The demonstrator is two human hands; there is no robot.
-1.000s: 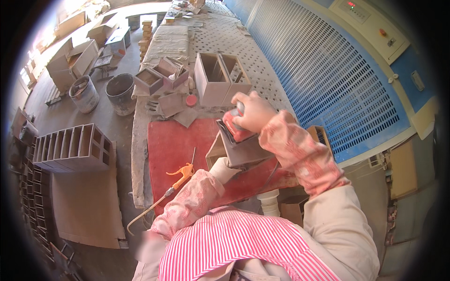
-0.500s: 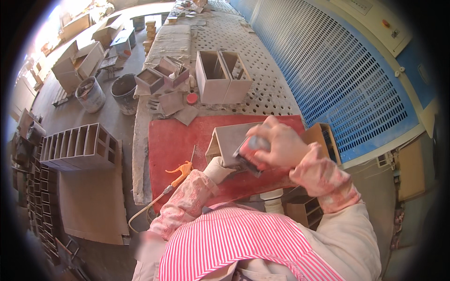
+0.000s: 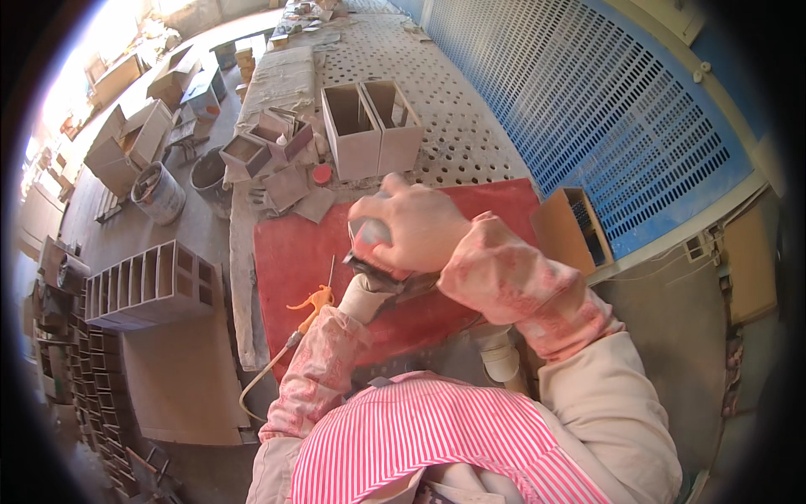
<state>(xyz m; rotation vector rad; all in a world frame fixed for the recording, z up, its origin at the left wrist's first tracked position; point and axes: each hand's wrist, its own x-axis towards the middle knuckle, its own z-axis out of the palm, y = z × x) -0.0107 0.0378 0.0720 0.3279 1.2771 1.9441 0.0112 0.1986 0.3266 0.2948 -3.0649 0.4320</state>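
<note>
Head view: the right hand [image 3: 411,223] wraps its grip over the top of a red handheld sander [image 3: 367,245], located above the red mat [image 3: 290,244] on the bench [image 3: 457,126], close to the gloved left hand [image 3: 363,300]. The left grip lies at the grey workpiece [image 3: 416,291]; its closure cannot be determined, as the sander hides the fingertips. The workpiece, mostly concealed, rests over the mat. Expected handling: sander rigid, moderately heavy, best held around its upper body; workpiece stiff, fairly light, possibly slippery with dust and liable to chip at edges, best held at a side, clear of the pad. Count: one sander; one visible workpiece; one orange blow gun [image 3: 317,301]; two tall open-topped boxes [image 3: 351,149]; one red disc [image 3: 321,174]; two buckets [image 3: 158,197].
</note>
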